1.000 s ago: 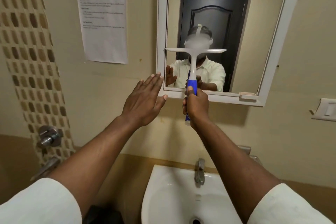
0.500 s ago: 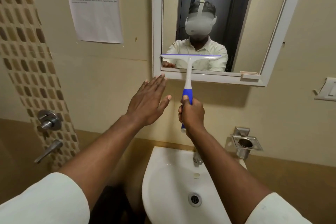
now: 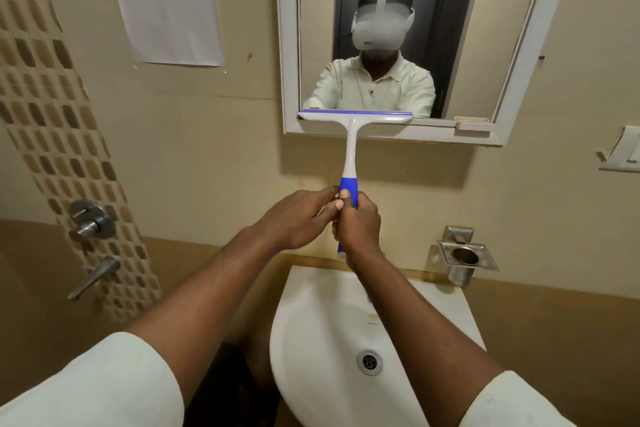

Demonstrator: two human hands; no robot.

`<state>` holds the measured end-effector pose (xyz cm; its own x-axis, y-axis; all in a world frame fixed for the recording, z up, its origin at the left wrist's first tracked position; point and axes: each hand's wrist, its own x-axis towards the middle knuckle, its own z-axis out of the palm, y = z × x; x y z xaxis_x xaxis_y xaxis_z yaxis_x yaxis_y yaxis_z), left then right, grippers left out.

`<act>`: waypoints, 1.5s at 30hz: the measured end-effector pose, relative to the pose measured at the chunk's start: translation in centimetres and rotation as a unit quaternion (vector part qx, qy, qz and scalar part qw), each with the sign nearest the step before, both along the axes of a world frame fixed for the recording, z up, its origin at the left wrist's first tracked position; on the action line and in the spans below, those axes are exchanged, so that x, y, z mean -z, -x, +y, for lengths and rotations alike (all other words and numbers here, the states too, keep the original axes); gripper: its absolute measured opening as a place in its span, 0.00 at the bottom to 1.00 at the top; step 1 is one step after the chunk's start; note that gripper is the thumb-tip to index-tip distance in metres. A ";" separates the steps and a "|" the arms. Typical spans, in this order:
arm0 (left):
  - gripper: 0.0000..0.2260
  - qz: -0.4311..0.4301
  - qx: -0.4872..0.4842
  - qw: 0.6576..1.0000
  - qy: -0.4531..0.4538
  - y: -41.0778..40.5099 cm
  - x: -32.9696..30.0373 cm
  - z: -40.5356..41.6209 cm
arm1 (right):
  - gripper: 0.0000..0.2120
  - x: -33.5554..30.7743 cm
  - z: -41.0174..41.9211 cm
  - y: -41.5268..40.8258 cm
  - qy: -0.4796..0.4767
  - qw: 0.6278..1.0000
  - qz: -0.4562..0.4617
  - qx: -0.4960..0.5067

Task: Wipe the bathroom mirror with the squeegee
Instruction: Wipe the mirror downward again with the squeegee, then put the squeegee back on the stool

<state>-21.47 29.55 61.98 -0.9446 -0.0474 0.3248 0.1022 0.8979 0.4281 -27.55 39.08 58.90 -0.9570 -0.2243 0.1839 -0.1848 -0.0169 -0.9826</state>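
Mirror [image 3: 467,28] comes first by size: one, in a white frame, fixed to the beige wall above the basin, its glass reflecting a person in a pale shirt in front of a dark door. One white wash basin [image 3: 322,340] sits below it, with a single drain hole at its low centre. One printed paper sheet [image 3: 169,10] is stuck on the wall to the left of the mirror, beside a strip of brown mosaic tiles. Two metal tap fittings show on that tiled strip, a round valve [image 3: 90,220] above a lever tap [image 3: 95,276]. One steel cup holder [image 3: 465,258] is mounted on the wall to the right of the basin, and one white switch plate [image 3: 623,154] is cut by the right edge.

One squeegee [image 3: 351,146], white with a blue grip, stands upright; its blade lies across the bottom edge of the mirror glass, at the lower frame rail, toward the left half. Two hands meet at its handle. The right hand [image 3: 358,225] is wrapped around the blue grip, fingers curled tight, thumb laid up along the front. The left hand [image 3: 298,215] touches the right one from the left, its fingers bent and reaching behind the grip; I cannot tell if they close on the handle.
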 end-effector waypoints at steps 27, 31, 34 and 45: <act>0.17 0.133 -0.161 0.969 -0.132 -3.4 -3.4 -3.9 | 0.14 -6.5 1.0 -1.5 0.084 0.994 0.029 -0.068; 0.19 0.152 -0.188 0.965 -0.104 -4.8 -4.5 -4.7 | 0.12 -7.8 0.5 -2.3 0.090 0.991 0.045 -0.091; 0.19 0.169 -0.211 0.959 -0.084 -6.1 -5.2 -5.2 | 0.12 -8.9 0.0 -2.9 0.094 0.988 0.059 -0.106; 0.23 0.179 -0.297 0.933 0.094 -12.1 -7.8 -6.0 | 0.12 -12.6 -2.3 -5.7 0.108 0.973 0.093 -0.181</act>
